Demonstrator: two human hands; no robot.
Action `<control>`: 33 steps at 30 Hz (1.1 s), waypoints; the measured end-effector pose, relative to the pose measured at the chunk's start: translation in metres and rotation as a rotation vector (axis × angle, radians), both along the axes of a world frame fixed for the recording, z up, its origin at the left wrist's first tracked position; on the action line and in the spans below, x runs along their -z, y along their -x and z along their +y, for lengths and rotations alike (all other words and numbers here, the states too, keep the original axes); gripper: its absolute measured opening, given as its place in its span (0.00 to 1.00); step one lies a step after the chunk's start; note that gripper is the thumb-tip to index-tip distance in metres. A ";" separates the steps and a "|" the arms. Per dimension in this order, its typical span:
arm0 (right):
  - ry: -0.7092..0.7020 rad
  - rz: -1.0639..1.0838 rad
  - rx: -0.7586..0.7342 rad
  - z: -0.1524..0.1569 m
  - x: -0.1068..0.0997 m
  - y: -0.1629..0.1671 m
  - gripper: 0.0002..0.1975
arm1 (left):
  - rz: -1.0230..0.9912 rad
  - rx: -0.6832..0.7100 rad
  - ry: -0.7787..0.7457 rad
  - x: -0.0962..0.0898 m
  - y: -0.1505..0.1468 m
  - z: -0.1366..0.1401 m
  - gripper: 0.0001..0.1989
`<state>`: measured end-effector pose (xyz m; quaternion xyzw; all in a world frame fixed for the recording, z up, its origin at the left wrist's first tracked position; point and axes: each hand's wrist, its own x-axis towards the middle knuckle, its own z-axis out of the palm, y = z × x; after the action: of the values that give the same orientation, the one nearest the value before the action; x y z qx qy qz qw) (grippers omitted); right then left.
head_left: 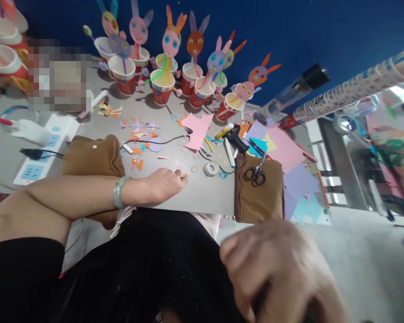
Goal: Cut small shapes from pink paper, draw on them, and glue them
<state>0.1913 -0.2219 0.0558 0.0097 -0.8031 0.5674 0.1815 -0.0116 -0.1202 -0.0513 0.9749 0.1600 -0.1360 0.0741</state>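
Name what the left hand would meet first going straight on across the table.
Past the orange scrap at its fingers, the left hand would probably meet the thin ring-shaped scrap first, then the roll of tape; one view leaves height unclear.

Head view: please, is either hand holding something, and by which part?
It cannot be told. The left hand is at a small orange paper scrap, its grip unclear; the right hand is blurred, its grasp hidden.

left forearm (84, 193) stretched across from the left, wrist (138, 190) nearly straight, left hand (163, 185) low with back upward and fingers (177, 180) bent, right hand (279, 269) large and blurred in the near foreground, fingers curled downward
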 end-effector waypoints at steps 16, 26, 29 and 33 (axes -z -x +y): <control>-0.417 -1.552 1.319 0.050 0.054 -0.070 0.16 | -0.066 0.022 0.006 0.003 0.006 -0.004 0.20; -0.296 -1.774 1.484 0.093 0.103 -0.068 0.19 | 0.045 -0.022 0.048 -0.018 -0.001 -0.009 0.24; -0.244 -1.736 1.536 0.092 0.105 -0.076 0.16 | 0.054 -0.034 0.068 -0.020 -0.001 -0.009 0.24; -0.184 -1.409 1.756 0.071 0.097 -0.089 0.09 | 0.062 -0.052 0.093 -0.018 -0.002 -0.008 0.24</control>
<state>0.2799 -0.1513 -0.0408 -0.8670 -0.4940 0.0609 0.0227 -0.0092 -0.1285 -0.0329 0.9612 0.1810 -0.1713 0.1179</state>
